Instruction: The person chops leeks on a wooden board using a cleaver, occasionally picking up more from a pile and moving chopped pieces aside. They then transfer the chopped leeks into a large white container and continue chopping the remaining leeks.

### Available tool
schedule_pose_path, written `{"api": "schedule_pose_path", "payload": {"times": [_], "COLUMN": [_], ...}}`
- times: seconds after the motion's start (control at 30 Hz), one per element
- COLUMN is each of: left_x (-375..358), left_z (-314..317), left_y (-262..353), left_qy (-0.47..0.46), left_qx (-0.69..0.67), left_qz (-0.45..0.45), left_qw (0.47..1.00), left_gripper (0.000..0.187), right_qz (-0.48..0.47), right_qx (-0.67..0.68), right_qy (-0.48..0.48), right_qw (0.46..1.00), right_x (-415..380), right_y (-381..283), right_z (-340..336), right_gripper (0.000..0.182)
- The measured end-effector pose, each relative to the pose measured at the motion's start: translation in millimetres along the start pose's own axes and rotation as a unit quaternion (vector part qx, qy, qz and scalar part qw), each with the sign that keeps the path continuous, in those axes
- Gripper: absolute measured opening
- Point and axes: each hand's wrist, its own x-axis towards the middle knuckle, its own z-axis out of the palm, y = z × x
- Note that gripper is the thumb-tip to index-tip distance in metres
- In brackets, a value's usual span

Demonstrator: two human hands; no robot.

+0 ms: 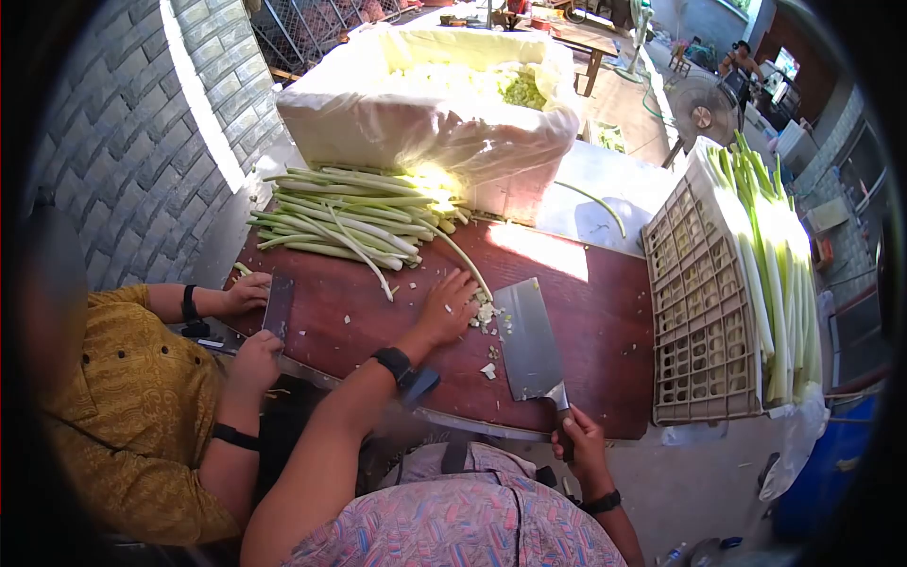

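Note:
My right hand [584, 442] is wrapped round the dark handle of a cleaver [529, 340], whose broad blade lies over the red-brown board [605, 331]. Left of the blade, my left hand [448, 307] is on the board, fingers together at the near end of a long green stalk [465, 257]; whether they grip it is hard to tell. Small chopped pieces [486, 314] are between that hand and the blade, with more bits nearer the board's front edge. Behind my left hand is a pile of green stalks [350, 215].
A co-worker in a yellow-brown top [151, 406] holds another blade [278, 304] at the left. A plastic-lined box [378, 128] of chopped greens stands behind the board. A crate [704, 312] with long stalks stands at the right. Farther back are a fan [702, 115] and another person [742, 64].

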Motion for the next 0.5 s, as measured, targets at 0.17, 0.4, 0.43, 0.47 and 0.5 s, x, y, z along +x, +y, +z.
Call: {"api": "schedule_pose_path", "payload": {"times": [0.17,0.4,0.43,0.47,0.5], "left_x": [-54.9,-99.6,-96.8,-90.4,-84.2], "left_z": [-7.1,-42.2,-41.5,-40.7,-39.7], "left_y": [47.6,93.4,96.0,98.6,101.3], "left_qy": [-0.013,-0.077,-0.076,-0.085,-0.094], "left_qx": [-0.151,0.06,0.06,0.066,0.072], "left_qz": [0.014,-0.082,-0.083,-0.111,-0.139], "left_qw": [0.988,0.992,0.992,0.988,0.983], "left_gripper": [0.058,0.109,0.109,0.111,0.114], "right_qz": [0.005,0.013,0.013,0.018,0.023], "right_qx": [-0.026,0.015,0.014,0.013,0.012], "right_qy": [-0.033,-0.046,-0.048,-0.037,-0.027], "right_qw": [0.999,0.999,0.999,0.999,0.999], "right_x": [0.6,-14.6,-17.2,-19.6,-21.4], "right_y": [5.9,13.9,15.7,17.2,17.4], "right_z": [-2.8,-26.9,-28.8,-30.0,-30.5], "right_gripper": [0.046,0.048,0.048,0.049,0.05]}}
